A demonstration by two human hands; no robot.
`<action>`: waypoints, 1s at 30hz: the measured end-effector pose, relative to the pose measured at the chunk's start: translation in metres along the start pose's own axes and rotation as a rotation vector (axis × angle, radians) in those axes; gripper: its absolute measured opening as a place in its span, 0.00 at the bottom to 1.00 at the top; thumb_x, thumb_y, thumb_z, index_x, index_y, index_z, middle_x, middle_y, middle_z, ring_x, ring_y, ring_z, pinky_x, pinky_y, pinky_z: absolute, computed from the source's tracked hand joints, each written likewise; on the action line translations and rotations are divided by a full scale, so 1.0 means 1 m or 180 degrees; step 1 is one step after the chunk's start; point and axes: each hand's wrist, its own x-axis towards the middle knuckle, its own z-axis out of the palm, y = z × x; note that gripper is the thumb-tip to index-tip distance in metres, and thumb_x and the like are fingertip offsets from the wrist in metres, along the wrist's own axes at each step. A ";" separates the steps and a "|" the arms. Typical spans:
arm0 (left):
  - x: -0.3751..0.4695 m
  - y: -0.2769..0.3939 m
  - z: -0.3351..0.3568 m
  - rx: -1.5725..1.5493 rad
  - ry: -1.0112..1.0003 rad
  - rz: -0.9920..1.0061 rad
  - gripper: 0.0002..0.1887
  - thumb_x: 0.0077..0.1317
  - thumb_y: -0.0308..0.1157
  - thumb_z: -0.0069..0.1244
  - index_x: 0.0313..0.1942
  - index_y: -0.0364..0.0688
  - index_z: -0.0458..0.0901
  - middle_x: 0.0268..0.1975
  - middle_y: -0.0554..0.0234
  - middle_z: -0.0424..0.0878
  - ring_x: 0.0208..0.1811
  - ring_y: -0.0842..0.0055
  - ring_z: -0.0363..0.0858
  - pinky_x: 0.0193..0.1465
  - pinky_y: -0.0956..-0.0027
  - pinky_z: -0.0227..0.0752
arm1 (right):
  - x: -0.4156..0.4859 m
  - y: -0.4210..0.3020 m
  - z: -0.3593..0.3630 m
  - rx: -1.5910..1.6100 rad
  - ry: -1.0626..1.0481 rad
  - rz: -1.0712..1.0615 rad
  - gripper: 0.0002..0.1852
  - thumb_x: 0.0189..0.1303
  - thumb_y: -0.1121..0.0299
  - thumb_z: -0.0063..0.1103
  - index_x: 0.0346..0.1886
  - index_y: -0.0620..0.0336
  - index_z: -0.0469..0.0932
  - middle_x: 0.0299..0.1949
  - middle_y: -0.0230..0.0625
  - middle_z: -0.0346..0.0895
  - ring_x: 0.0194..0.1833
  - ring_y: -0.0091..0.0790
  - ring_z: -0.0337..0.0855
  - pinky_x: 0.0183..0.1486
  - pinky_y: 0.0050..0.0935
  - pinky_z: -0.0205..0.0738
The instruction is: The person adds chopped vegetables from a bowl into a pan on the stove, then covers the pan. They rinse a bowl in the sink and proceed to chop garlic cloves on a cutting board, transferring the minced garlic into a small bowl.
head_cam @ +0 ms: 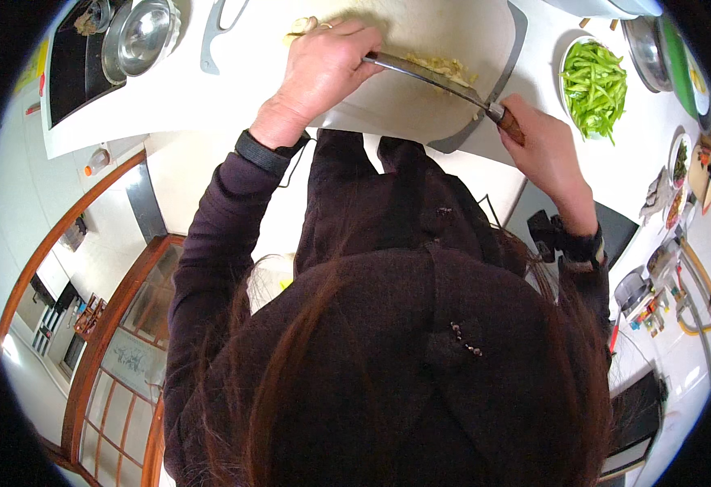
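Note:
My right hand (541,146) grips the wooden handle of a kitchen knife (428,74), whose blade stands on edge across a pale cutting board (386,112) with grey ends. At the blade's far end my left hand (331,67) pinches the tip between thumb and fingers. Finely chopped pale yellow pieces (446,67), perhaps garlic or ginger, lie along the blade's far side, and a few bits sit near the handle. Larger pale pieces (300,27) show just beyond my left hand, partly covered by it.
Sliced green peppers (596,85) fill a white plate right of the board. Metal bowls (145,36) stand by a black cooktop (81,67) at left. Farther right are a metal basin (644,55) and small dishes (679,161). The counter's front edge runs close to my body.

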 end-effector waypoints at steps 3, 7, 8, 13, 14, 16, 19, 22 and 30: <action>0.000 0.000 0.002 -0.0061 0.0042 -0.0069 0.12 0.55 0.38 0.64 0.35 0.46 0.81 0.32 0.65 0.81 0.35 0.64 0.82 0.36 0.62 0.76 | 0.003 0.006 -0.002 -0.0188 -0.0101 0.0045 0.13 0.59 0.69 0.62 0.46 0.54 0.72 0.29 0.47 0.78 0.33 0.55 0.80 0.34 0.45 0.72; 0.006 0.000 0.004 -0.0027 -0.0080 -0.0238 0.11 0.54 0.37 0.64 0.35 0.46 0.81 0.32 0.66 0.81 0.36 0.64 0.82 0.36 0.62 0.76 | 0.017 0.011 -0.020 -0.0261 -0.0018 0.0035 0.12 0.59 0.68 0.63 0.44 0.54 0.72 0.29 0.48 0.78 0.33 0.56 0.80 0.33 0.44 0.72; 0.008 0.000 0.004 -0.0026 -0.0085 -0.0232 0.11 0.54 0.37 0.64 0.35 0.46 0.81 0.32 0.67 0.81 0.36 0.65 0.82 0.36 0.62 0.76 | 0.023 0.010 -0.021 -0.0216 -0.0020 0.0016 0.11 0.59 0.68 0.63 0.43 0.54 0.73 0.29 0.47 0.78 0.33 0.56 0.79 0.33 0.44 0.72; 0.005 -0.002 0.001 -0.0246 0.0043 -0.0103 0.12 0.55 0.38 0.64 0.35 0.46 0.81 0.31 0.68 0.81 0.36 0.65 0.82 0.36 0.63 0.75 | 0.006 0.000 -0.013 -0.0151 -0.0015 0.0064 0.10 0.60 0.67 0.63 0.41 0.55 0.72 0.28 0.47 0.77 0.33 0.55 0.79 0.32 0.43 0.71; 0.004 -0.001 0.001 -0.0118 -0.0058 -0.0136 0.12 0.55 0.38 0.64 0.35 0.46 0.81 0.31 0.68 0.81 0.36 0.65 0.82 0.36 0.63 0.75 | 0.006 0.001 -0.008 -0.0094 -0.0132 0.0170 0.10 0.61 0.66 0.63 0.41 0.54 0.72 0.28 0.47 0.77 0.34 0.55 0.79 0.33 0.44 0.71; 0.004 -0.001 0.001 0.0157 -0.0243 -0.0172 0.12 0.55 0.38 0.64 0.35 0.46 0.80 0.31 0.68 0.81 0.36 0.65 0.82 0.36 0.64 0.75 | 0.005 0.007 -0.005 -0.0169 -0.0070 0.0071 0.10 0.61 0.66 0.63 0.41 0.54 0.72 0.28 0.47 0.77 0.34 0.56 0.79 0.33 0.44 0.71; 0.007 0.000 0.001 -0.0131 -0.0011 -0.0196 0.13 0.55 0.39 0.64 0.34 0.45 0.80 0.31 0.68 0.82 0.36 0.64 0.82 0.36 0.64 0.75 | 0.013 0.019 -0.013 -0.0393 -0.0024 0.0072 0.10 0.61 0.66 0.63 0.43 0.53 0.73 0.29 0.47 0.77 0.34 0.56 0.79 0.33 0.44 0.71; 0.011 0.003 0.003 -0.0011 0.0012 -0.0330 0.13 0.54 0.39 0.64 0.34 0.45 0.80 0.31 0.68 0.81 0.36 0.64 0.82 0.36 0.63 0.75 | 0.031 0.027 -0.022 -0.0289 0.0223 -0.0336 0.11 0.62 0.65 0.63 0.45 0.52 0.75 0.31 0.47 0.78 0.33 0.56 0.79 0.33 0.43 0.72; 0.002 0.002 0.001 -0.0032 -0.0128 -0.0336 0.13 0.54 0.37 0.65 0.34 0.43 0.80 0.32 0.65 0.82 0.36 0.64 0.82 0.37 0.63 0.76 | 0.011 0.010 0.000 -0.0234 0.0045 -0.0050 0.12 0.63 0.63 0.63 0.44 0.54 0.73 0.28 0.47 0.78 0.34 0.56 0.79 0.34 0.43 0.72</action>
